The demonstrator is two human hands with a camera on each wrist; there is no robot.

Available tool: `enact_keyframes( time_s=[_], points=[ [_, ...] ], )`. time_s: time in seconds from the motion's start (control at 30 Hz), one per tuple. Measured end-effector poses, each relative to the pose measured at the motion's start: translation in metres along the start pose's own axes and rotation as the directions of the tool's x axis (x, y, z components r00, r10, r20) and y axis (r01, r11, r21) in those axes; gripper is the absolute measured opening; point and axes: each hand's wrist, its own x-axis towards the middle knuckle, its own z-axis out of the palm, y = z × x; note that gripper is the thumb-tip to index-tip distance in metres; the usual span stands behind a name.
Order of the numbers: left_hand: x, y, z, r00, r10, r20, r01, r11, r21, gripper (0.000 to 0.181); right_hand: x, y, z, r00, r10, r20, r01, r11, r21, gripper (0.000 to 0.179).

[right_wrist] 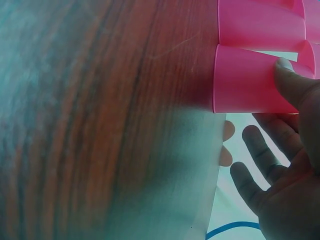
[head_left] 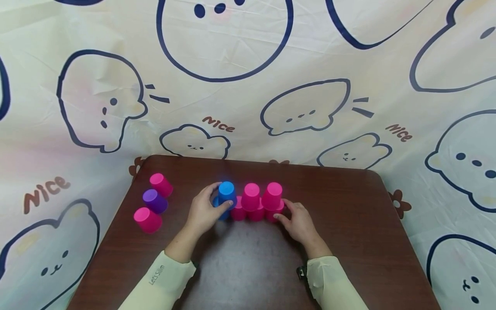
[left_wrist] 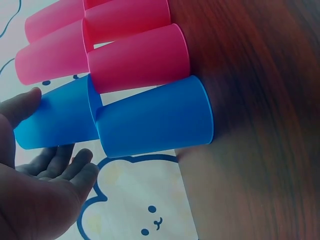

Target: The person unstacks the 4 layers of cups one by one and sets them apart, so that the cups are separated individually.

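Upside-down plastic cups form two tiers on the table. My left hand (head_left: pixel 202 212) grips the upper blue cup (head_left: pixel 226 189) at the left end, thumb on the near side and fingers around the far side. Beneath it stands a lower blue cup (left_wrist: pixel 157 120), partly hidden by the hand in the head view. To the right, two upper pink cups (head_left: pixel 251 196) rest on a bottom row of pink cups (head_left: pixel 255 214). At the right end, my right hand (head_left: pixel 300 222) holds the bottom pink cup (right_wrist: pixel 245 82) between thumb and fingers, its other fingers spread.
On the left of the brown table (head_left: pixel 341 241) stand a far pink cup (head_left: pixel 161 184), a purple cup (head_left: pixel 155 200) and a near pink cup (head_left: pixel 148 219), close together in a line. A cartoon-printed cloth (head_left: pixel 248 99) hangs behind the table and along its sides.
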Motion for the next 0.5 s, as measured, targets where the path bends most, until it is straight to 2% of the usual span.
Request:
enact_keyframes(
  time_s=[0.23,0.5],
  points=[
    [-0.0002,-0.0013,0.0008,1.000,0.022,-0.006,-0.022,1.000,0.001,0.070,-0.0004,-0.0010,-0.0007,1.000,0.002,0.008,-0.002,1.000,-0.004,0.069],
    [-0.0010,0.0012,-0.0017,1.000,0.014,-0.016,-0.014,1.000,0.008,0.069,-0.0001,-0.0011,-0.0005,1.000,0.014,0.008,-0.014,1.000,-0.002,0.069]
  ],
)
